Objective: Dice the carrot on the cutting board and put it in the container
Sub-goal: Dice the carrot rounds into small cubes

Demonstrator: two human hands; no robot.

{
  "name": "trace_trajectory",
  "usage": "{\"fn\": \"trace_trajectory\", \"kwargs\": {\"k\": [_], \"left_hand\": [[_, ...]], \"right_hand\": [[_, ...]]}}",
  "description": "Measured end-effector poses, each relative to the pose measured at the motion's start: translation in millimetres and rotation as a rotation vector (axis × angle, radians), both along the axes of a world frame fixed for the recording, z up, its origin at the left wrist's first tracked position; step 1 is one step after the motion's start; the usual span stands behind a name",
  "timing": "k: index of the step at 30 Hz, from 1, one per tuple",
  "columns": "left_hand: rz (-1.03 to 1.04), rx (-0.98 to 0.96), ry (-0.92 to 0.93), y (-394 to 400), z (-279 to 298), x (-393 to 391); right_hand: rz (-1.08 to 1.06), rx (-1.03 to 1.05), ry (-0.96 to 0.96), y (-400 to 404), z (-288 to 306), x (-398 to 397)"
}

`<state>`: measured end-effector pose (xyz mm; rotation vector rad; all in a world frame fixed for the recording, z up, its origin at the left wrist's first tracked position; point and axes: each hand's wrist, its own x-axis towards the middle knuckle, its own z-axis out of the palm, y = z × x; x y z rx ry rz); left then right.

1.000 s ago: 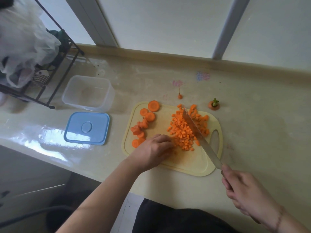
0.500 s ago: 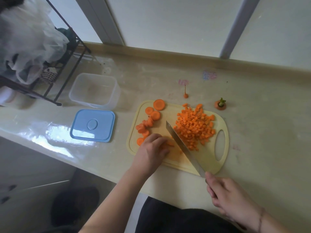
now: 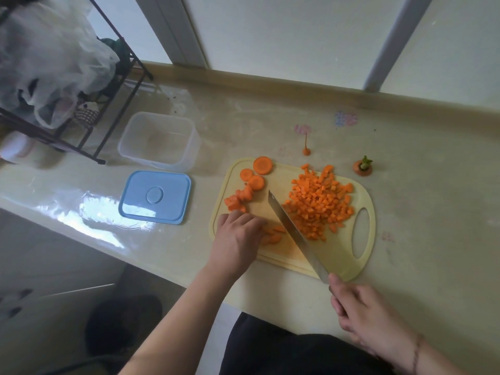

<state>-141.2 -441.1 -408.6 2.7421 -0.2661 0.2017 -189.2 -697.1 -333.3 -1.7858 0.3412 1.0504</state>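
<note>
Orange strips [image 3: 273, 235] lie under our left hand [image 3: 238, 236], fingers pressing them on the board [image 3: 335, 255]. Our right hand [image 3: 370, 318] grips the knife [image 3: 295, 234].

Head view, steeply down, near counter [image 3: 405, 266]
</note>
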Motion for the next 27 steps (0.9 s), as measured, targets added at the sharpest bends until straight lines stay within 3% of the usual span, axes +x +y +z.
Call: {"fn": "trace_trajectory", "kwargs": {"k": [15, 27], "left_hand": [[-0.189, -0.153, 0.025, -1.0, -14.8, -11.3], [-0.319, -0.156, 0.02, 7.1, -14.5, 5.9]], "right_hand": [[0.039, -0.01, -0.004, 6.1, -6.9, 8.9], [-0.011, 0.048, 0.069, -2.3, -2.4, 11.7]]}}
